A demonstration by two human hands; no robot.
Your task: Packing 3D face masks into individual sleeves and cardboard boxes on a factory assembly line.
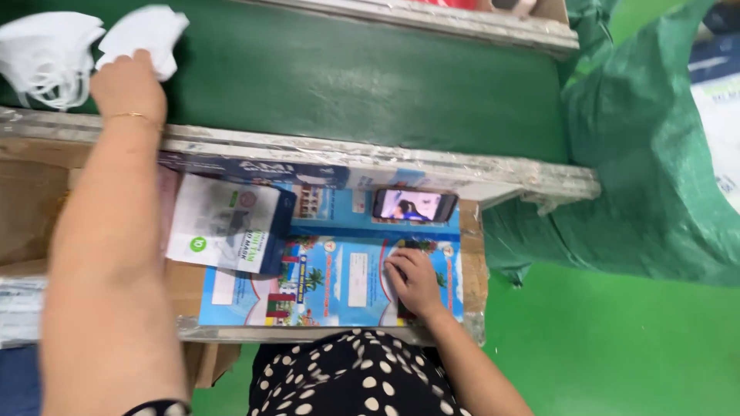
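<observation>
My left hand (127, 85) reaches far out over the green conveyor belt (370, 77) and grips a white face mask (146, 35). A second white mask (48, 54) lies just left of it on the belt. A thin gold bracelet sits on that wrist. My right hand (412, 281) rests flat, fingers slightly apart, on a colourful printed sheet (339, 277) covering the small work table in front of me. It holds nothing. A blue and white mask box (227, 223) lies on the table between my arms.
A phone (415, 206) with a lit screen leans against the belt's metal rail (385, 166). A large green woven sack (655, 154) bulges at the right. A cardboard box (27, 200) stands at the left. The floor (617, 347) is green.
</observation>
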